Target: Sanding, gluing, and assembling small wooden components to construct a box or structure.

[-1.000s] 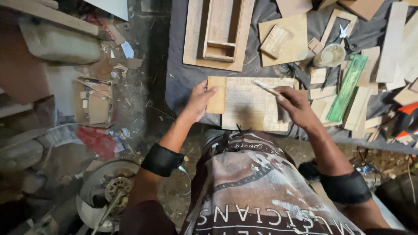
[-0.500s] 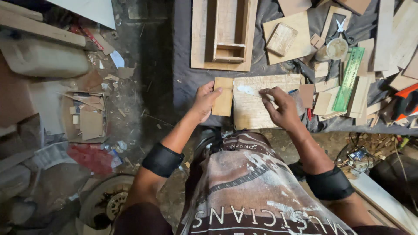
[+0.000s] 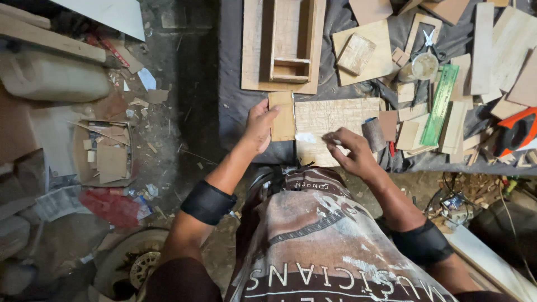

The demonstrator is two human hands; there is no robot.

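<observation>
Down at the near edge of the table (image 3: 235, 106), draped in dark grey cloth, both hands are busy on a pale wooden panel (image 3: 335, 120) that lies flat with faint lines marked across it. Left hand (image 3: 258, 124) sits at the panel's left end, fingers closed on a small upright wooden strip (image 3: 281, 116) that it presses against that edge. Right hand (image 3: 349, 152) hovers over the panel's near edge, fingers pinched narrowly around a thin white tool (image 3: 313, 137) whose flat tip touches the wood (whether it is a spatula or a brush I cannot tell).

Just right of the panel stands a small grey block (image 3: 373, 134), and beyond it a scatter of wood offcuts (image 3: 411, 126) with a green ruler (image 3: 439, 104) lying slantwise among them. An orange tool (image 3: 517, 134) lies at the far right edge.

Behind the panel rests a long open wooden frame (image 3: 290, 42) on a larger board, and to its right a square plywood sheet (image 3: 363, 53) with a small block on it. Scissors (image 3: 428, 42) and a round clear lid (image 3: 424, 65) lie further right of that.

Well left of the panel, down on the floor, sits a cardboard box of scraps (image 3: 106, 154).
</observation>
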